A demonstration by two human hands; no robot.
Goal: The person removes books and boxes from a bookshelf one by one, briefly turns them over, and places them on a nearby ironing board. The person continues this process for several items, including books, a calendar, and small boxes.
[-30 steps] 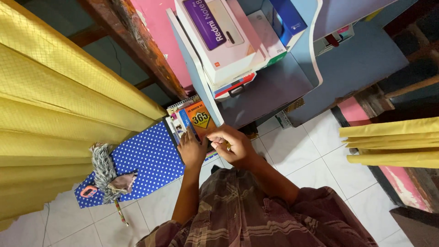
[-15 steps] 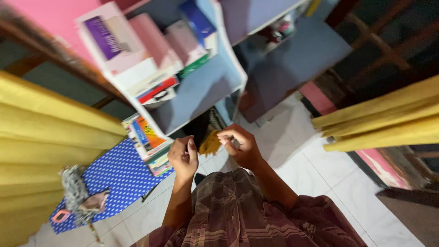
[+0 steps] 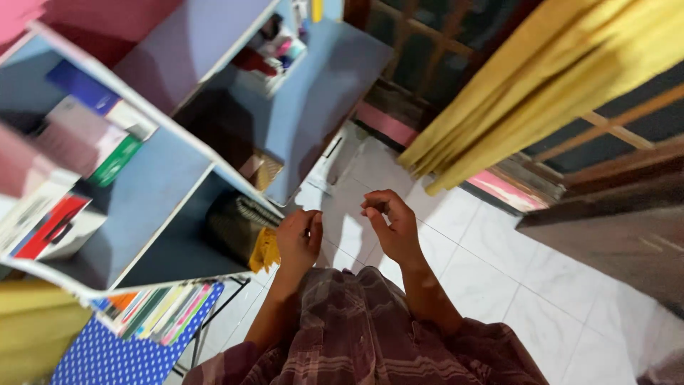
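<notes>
The fingers (image 3: 308, 222) of the left hand (image 3: 298, 242) are curled in around a small yellow cloth (image 3: 265, 251), which hangs from the thumb side of the fist at centre-left of the frame. The cloth sits just left of the knuckles, touching the dark woven bag (image 3: 231, 227) in the lower compartment of the blue shelf unit (image 3: 214, 153). How much of the cloth lies inside the palm cannot be told; only a bunched corner shows.

To the right, at the centre of the frame, the right hand (image 3: 392, 227) is held apart from the left over the white tiled floor (image 3: 499, 271). Its fingertips are bent toward the thumb in a loose pinch and seem to hold nothing, though the inner side of the fingers is hidden.

The likely trouble, as I judge it, is the cloth slipping free: the grip looks shallow, and most of the visible fabric dangles outside it. It could also snag on the bag's rough weave or the shelf edge. Farther right hang yellow curtains (image 3: 527, 93).
</notes>
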